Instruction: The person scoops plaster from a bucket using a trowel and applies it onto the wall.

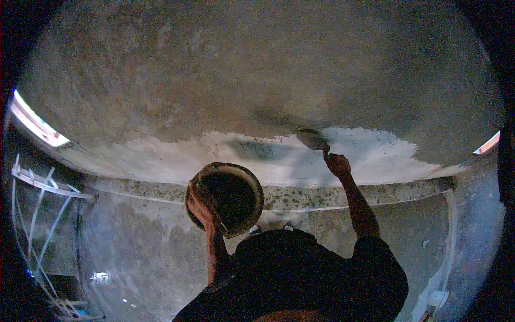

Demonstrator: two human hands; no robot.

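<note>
Left hand (pixel 201 206): closed on the near rim of a round dark pan (pixel 225 198), fingers curled over the edge, forearm rising from the lower edge of the view. Pan held up below the ceiling (pixel 257 70), open side facing the camera, inside dark; contents not discernible.

Right hand (pixel 338 163): wrapped tight around the handle of a trowel (pixel 313 139), arm stretched upward. Trowel blade pressed flat against the ceiling, at the boundary between the bare grey area and the white coated band (pixel 375 153). Blade blurred; exact edge not discernible.

Ceiling: rough grey surface across most of the upper view. White coated band along the ceiling edge nearest the wall (pixel 161 252), running from the left side to the right side, with a ragged outline toward the middle. A darker grey-green patch (pixel 257 150) inside the band, between pan and trowel.

Below the band: speckled beam (pixel 300 196) running along the ceiling edge, passing behind the pan. Wall under the beam grey and mottled, with pale streaks.

Left edge of the ceiling: bright window strip (pixel 37 126). Right edge: second, smaller bright strip (pixel 485 145). Lower left, against the wall: pale frame of thin bars (pixel 43 185), leaning. Lower right corner: small white fitting (pixel 437 298) on the wall.

Dark sleeve and shoulder (pixel 300 273) at the lower middle of the view.
</note>
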